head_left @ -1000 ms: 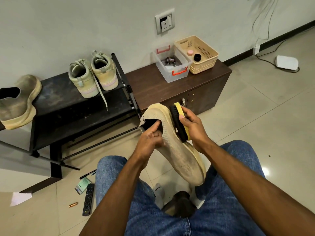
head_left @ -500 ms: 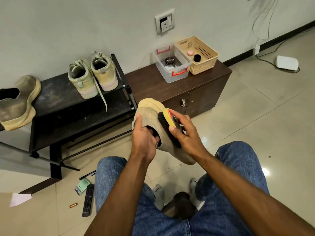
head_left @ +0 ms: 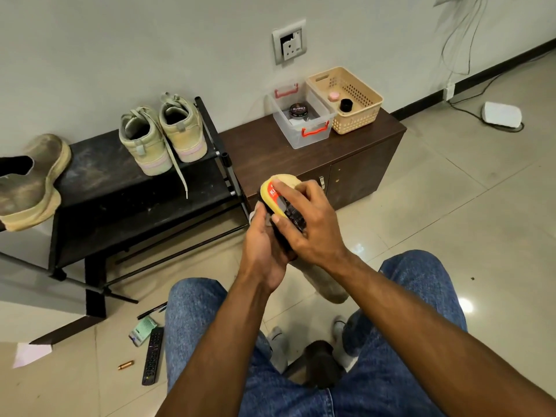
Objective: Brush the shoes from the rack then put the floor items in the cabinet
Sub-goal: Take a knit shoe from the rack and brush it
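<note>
At frame centre, the left hand grips a tan shoe while the right hand clamps the brush against it. Three shoes on the rack look unbrushed; the remote, pen and packet remain on the floor, lower left.

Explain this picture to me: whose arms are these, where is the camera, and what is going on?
There is no robot here. A person wears a camera on the head, so you look down along their own arms and jeans. The left hand grips a tan shoe, and the right hand holds a yellow brush against it. On the black rack stand a pair of sneakers and one dirty shoe. The brown cabinet carries a clear box and a beige basket. On the floor lie a remote, a pen and a few small items, waiting to be put away.
</note>
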